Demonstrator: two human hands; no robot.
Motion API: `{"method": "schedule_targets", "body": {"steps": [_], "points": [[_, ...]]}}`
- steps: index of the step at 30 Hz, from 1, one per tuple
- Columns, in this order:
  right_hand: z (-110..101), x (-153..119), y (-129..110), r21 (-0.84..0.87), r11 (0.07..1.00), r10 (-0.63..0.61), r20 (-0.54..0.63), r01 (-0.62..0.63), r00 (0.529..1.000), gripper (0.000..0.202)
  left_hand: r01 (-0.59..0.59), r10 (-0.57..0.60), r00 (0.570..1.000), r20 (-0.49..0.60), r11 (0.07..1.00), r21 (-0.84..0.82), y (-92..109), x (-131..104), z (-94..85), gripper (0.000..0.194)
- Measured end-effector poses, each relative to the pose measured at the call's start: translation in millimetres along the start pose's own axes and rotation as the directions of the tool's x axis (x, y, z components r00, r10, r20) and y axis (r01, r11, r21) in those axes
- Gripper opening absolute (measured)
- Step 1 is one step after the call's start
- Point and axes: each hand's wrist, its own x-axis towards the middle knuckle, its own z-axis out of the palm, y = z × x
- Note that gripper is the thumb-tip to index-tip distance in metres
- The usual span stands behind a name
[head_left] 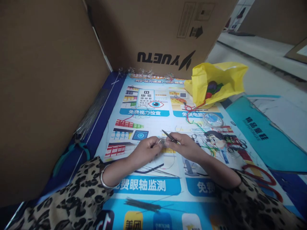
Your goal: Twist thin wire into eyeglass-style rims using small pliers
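Over the printed sheet, my two hands meet at the fingertips. My left hand (151, 148) is closed in a pinch on a thin wire, of which a small curved end shows by the thumb. My right hand (183, 145) is closed around a slim dark pointed tool (168, 135), its tip aimed up and left; its exact kind cannot be made out. Right-hand fingertips also touch the small work between the hands, mostly hidden by the fingers. Below them, a bundle of dark wires (142, 204) lies on the sheet, and a few loose wires (158, 172) lie nearer.
Teal-handled pliers (82, 148) and a wire bundle (90, 116) lie left, beside a cardboard wall (48, 80). A yellow bag (216, 72) with coloured balls stands back right, near red and green thread (190, 110) and a round clear dish (213, 120). Red-handled scissors (273, 177) lie right.
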Motion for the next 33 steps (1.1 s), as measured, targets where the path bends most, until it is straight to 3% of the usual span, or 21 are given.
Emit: {"method": "schedule_targets", "body": {"steps": [3, 7, 13, 19, 23, 33], "points": [[0.4, 0.2, 0.8, -0.031, 0.999, -0.009, 0.009, 0.009, 1.0, 0.024, -0.007, 0.008, 0.999, -0.035, 1.0, 0.027, -0.8, -0.8, 1.6, 0.019], [2.2, 0.1, 0.5, -0.046, 0.999, 0.013, 0.003, -0.013, 1.0, 0.022, -0.083, 0.107, 0.988, -0.116, 0.977, 0.196, -1.5, -2.4, 3.4, 0.016], [3.2, 0.3, -6.2, -0.069, 0.998, 0.007, -0.029, -0.009, 1.0, 0.019, -0.129, 0.174, 0.978, -0.116, 0.938, 0.321, -2.2, -4.0, 5.1, 0.013], [4.6, 1.5, -5.3, -0.043, 0.998, 0.048, -0.031, -0.049, 0.998, 0.019, 0.0, 0.002, 1.0, -0.025, 0.996, 0.091, -1.7, -5.2, 6.9, 0.013], [5.3, 1.6, -2.8, -0.018, 0.999, 0.04, -0.034, -0.041, 0.999, 0.019, 0.05, -0.05, 0.999, 0.02, 0.998, -0.04, -0.6, -3.3, 7.1, 0.013], [6.1, 2.2, -3.0, 0.0, 0.999, 0.041, -0.028, -0.041, 0.999, 0.019, 0.089, -0.081, 0.993, 0.086, 0.992, -0.092, -2.6, 3.9, 2.1, 0.023]]}}
